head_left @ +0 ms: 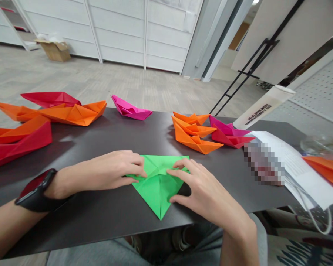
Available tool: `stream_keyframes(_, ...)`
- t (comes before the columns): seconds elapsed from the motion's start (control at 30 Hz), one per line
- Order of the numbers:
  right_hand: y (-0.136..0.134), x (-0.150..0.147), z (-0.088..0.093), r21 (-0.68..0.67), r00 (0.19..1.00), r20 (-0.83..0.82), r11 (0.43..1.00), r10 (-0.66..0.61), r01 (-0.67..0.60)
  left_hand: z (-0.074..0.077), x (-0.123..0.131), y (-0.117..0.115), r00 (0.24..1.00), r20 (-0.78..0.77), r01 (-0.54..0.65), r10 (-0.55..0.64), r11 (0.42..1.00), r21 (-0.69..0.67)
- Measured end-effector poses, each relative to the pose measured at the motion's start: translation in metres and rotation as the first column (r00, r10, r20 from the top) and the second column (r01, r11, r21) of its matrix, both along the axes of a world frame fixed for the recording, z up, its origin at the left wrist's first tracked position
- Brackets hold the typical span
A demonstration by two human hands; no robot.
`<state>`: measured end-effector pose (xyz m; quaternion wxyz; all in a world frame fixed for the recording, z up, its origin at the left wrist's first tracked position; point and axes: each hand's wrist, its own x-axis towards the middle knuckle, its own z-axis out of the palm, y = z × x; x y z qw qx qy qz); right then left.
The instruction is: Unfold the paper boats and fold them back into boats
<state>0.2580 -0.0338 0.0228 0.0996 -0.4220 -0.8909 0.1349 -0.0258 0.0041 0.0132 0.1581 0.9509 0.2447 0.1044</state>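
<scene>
the person sits at a dark surface (108, 133), both bare hands on a sheet of green origami paper (158, 197) that lies flat near the front edge, roughly midway along it and between the 2 forearms. its long axis runs away from the person, with the sharp point aimed toward their lap and the broad end toward the far side. the left grip (118, 170) comes in from the left over the paper's left corner, while the right grip (204, 188) covers the right side and is the nearer to the point. the left grip's fingers lie close together, with the thumb tucked in at the corner, though i can't tell whether they are clamped on the paper. the right grip stands apart, its index finger (180, 168) laid across the upper flap and its thumb (176, 199) low beside the paper. the sheet is crisply creased, with a fold down its centre and layered flaps meeting near the middle. a black smartwatch (34, 190) circles the left wrist. folded paper boats in orange (195, 142), red (19, 144) and magenta (131, 111) sit beyond and to either side, and loose white papers (296, 166) lie to the right.
</scene>
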Motion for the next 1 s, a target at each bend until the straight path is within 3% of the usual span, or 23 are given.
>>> stream_keyframes(0.2, -0.011, 0.005, -0.004, -0.004, 0.997, 0.046, 0.998, 0.069, -0.069, 0.003, 0.001, 0.000, 0.999, -0.026, 0.040, -0.038, 0.998, 0.053)
stream_keyframes(0.57, -0.003, -0.014, -0.004, 0.070, 1.000, -0.003, 0.997, -0.026, 0.026, -0.020, 0.011, -0.003, 0.986, 0.014, -0.165, 0.165, 0.973, 0.163)
stream_keyframes(0.73, 0.000, -0.021, -0.011, 0.072, 1.000, 0.022, 0.997, 0.009, -0.010, -0.024, 0.011, -0.003, 0.994, -0.017, -0.101, 0.106, 0.979, 0.176)
stream_keyframes(1.0, -0.008, -0.019, -0.011, -0.017, 0.989, 0.085, 0.993, 0.118, -0.117, -0.016, 0.013, -0.003, 0.999, -0.037, 0.020, -0.013, 0.984, 0.179)
